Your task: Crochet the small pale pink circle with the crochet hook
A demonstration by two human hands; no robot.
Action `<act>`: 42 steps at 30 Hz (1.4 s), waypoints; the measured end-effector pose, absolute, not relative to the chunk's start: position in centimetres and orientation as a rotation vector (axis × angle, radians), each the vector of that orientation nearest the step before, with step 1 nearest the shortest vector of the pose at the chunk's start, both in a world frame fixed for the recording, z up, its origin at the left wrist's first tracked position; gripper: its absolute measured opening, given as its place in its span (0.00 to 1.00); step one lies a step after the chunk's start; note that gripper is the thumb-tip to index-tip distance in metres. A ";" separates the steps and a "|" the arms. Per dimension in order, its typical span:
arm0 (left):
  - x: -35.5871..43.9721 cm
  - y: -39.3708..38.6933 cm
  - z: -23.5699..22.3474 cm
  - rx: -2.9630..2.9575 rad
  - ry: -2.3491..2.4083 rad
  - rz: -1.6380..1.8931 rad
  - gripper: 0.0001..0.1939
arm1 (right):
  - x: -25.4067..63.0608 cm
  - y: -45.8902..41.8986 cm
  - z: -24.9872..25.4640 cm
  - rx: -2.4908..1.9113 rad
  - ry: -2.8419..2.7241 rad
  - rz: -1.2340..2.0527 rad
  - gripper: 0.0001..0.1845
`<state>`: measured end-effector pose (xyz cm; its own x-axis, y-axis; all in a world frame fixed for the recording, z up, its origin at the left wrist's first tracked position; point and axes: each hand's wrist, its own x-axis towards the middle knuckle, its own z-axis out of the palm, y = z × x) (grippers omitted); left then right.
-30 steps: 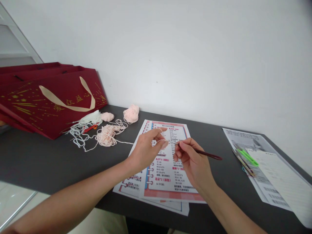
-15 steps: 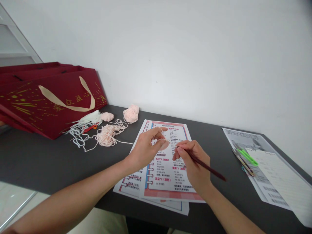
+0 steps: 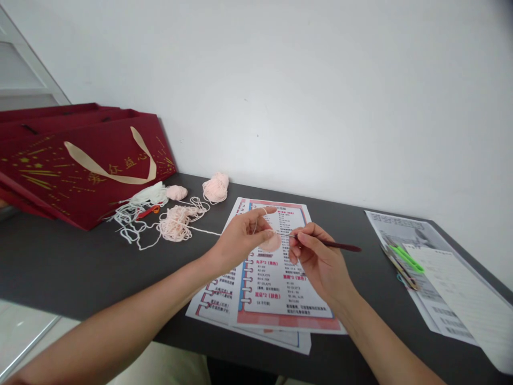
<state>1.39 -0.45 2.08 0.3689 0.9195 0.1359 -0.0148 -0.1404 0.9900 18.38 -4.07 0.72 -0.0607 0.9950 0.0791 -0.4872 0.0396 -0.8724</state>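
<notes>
At your far left, dark red gift bags (image 3: 60, 184) with a cream ribbon handle lean against the wall. In front of them on the dark table (image 3: 100, 272) lies a tangle of white yarn (image 3: 138, 208) with a small red-orange item (image 3: 149, 212) in it, too small to identify. Just beside it sit a small pink yarn ball (image 3: 176, 192) and, nearer you, a loose heap of pale pink yarn (image 3: 175, 223); a larger pink yarn ball (image 3: 216, 187) stands close to the wall.

A strand runs from the loose heap to your left hand (image 3: 236, 240), whose thumb and fingers pinch the upper edge of a pale pink crocheted piece (image 3: 271, 243), with yarn looped at your extended index finger. The piece hangs over the printed pattern sheets (image 3: 276, 307), which overlap on the table. Your right hand (image 3: 318, 259) pinches a dark-handled crochet hook (image 3: 340, 246), its metal tip at the piece's edge.

Farther right, a bright green tool (image 3: 407, 259) and slim tools (image 3: 403, 270) lie on printed and handwritten papers (image 3: 465, 294).
</notes>
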 end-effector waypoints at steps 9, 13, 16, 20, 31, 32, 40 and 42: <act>2.2 -1.1 1.2 1.082 0.692 0.888 0.28 | 17.9 -4.8 -1.1 -0.872 -1.405 0.963 0.04; 2.4 -1.3 1.1 0.928 0.670 0.846 0.25 | 18.2 -5.1 -1.9 -0.920 -1.922 0.262 0.09; 2.2 -1.2 1.3 0.807 0.619 0.783 0.20 | 18.4 -5.2 -1.8 -0.849 -1.925 0.190 0.13; 1.8 -0.7 1.6 0.744 0.614 0.731 0.20 | 18.6 -4.8 -1.0 -0.857 -1.684 0.584 0.09; 0.6 0.3 2.4 0.859 0.605 0.744 0.21 | 19.8 -4.1 0.3 -0.751 -1.356 1.057 0.02; 0.5 0.3 2.5 0.856 0.599 0.730 0.21 | 19.9 -4.1 0.3 -0.742 -1.361 1.061 0.02; -0.3 0.8 2.9 0.872 0.563 0.615 0.17 | 21.0 -4.2 1.3 -0.766 -1.491 1.081 0.03; -0.5 1.0 3.0 0.889 0.557 0.565 0.16 | 21.2 -4.1 1.4 -0.745 -1.469 1.150 0.03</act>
